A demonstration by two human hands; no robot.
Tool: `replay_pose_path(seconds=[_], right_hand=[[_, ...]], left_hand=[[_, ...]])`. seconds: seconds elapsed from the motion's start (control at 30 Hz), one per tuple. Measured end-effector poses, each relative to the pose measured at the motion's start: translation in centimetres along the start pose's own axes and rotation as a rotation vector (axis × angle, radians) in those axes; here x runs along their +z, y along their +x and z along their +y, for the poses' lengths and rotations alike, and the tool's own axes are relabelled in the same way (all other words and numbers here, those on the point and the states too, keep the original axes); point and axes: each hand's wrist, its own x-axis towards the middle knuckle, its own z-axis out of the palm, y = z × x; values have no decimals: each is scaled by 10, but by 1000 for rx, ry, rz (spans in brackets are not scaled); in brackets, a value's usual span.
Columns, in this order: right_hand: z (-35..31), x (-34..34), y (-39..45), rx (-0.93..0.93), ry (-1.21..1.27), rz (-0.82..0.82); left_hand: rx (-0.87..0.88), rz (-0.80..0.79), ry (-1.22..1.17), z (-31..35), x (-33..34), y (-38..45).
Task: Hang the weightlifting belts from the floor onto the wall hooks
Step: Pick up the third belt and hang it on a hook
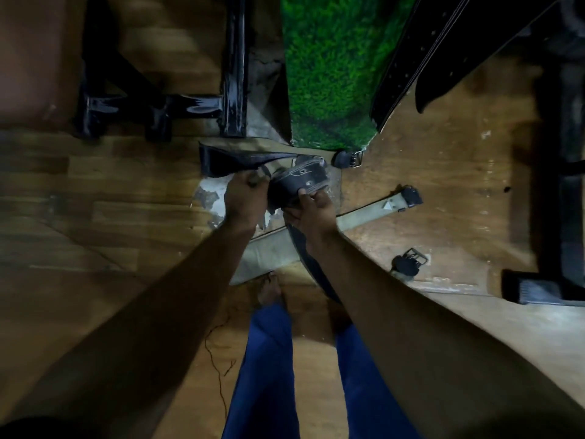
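1. Belts lay across the wooden floor [443, 191] at the frame's centre, and you held a black belt [297, 182] with both hands just above them.
2. Low in the frame, your blue trouser legs [269, 359] and a bare foot [269, 289] stood on the floor, with a thin cord [218, 369] trailing to their left.
3. Your left hand [245, 198] was clenched around the belt's strap end; your right hand [313, 210] gripped its curled, stitched section from below.
4. A tan belt [364, 213] ran diagonally under your hands toward the centre right, ending in a black buckle [411, 196].
5. Farther up, a green turf panel [332, 74] filled the top centre, with black belts [421, 58] hanging at the upper right and a black metal frame [234, 64] at the upper left.
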Motion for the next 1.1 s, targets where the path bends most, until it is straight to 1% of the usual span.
replay_pose_path(seconds=[0.03,0.07,0.1,0.13,0.17,0.2,0.23,0.27,0.33,0.4,0.47,0.53,0.6,0.67,0.77,0.8,0.83,0.97,1.0,1.07,1.1], right_hand=[[-5,-2,-8,15,57,22],[-12,-2,-16,34,129,43],[-18,-2,-22,63,196,65],[-25,-2,-29,96,243,93],[-30,-3,-34,121,273,123],[-36,-5,-40,139,294,152],[-41,-6,-47,156,321,178],[-47,-7,-54,173,351,191],[-55,-10,-68,198,374,215],[-62,-14,-79,208,343,257],[-69,-19,-87,265,250,294],[-80,-25,-101,358,-7,226],[-93,-31,-118,414,-225,172],[-106,-33,-129,337,-319,180],[-125,-36,-131,79,-591,240],[-135,-36,-137,30,-603,250],[-149,-36,-147,-11,-558,242],[-187,-39,-166,-2,-176,126],[-195,-40,-173,-19,-127,93],[-204,-46,-181,-49,-127,3],[-207,-49,-186,-62,-142,-87]], left_hand=[[-107,47,-72,-1,3,-7],[-248,51,-178,2,4,-16],[-403,-6,-306,5,7,-25],[-535,-137,-431,7,10,-35],[-616,-273,-557,12,12,-46],[-653,-376,-694,19,14,-54],[-654,-421,-853,24,17,-56],[-627,-409,-974,30,19,-55],[-561,-325,-1094,42,24,-48],[-526,-236,-1073,50,25,-45],[-504,-147,-957,57,24,-45],[-476,-118,-876,62,19,-46],[-372,-165,-790,72,13,-50],[-248,-184,-650,84,7,-64],[-72,-263,-562,110,-6,-110],[-11,-321,-565,117,-10,-126],[38,-373,-567,123,-14,-141],[104,-512,-558,141,-37,-192],[89,-519,-545,144,-44,-200],[-17,-510,-525,152,-62,-212],[-68,-531,-536,158,-71,-215]])
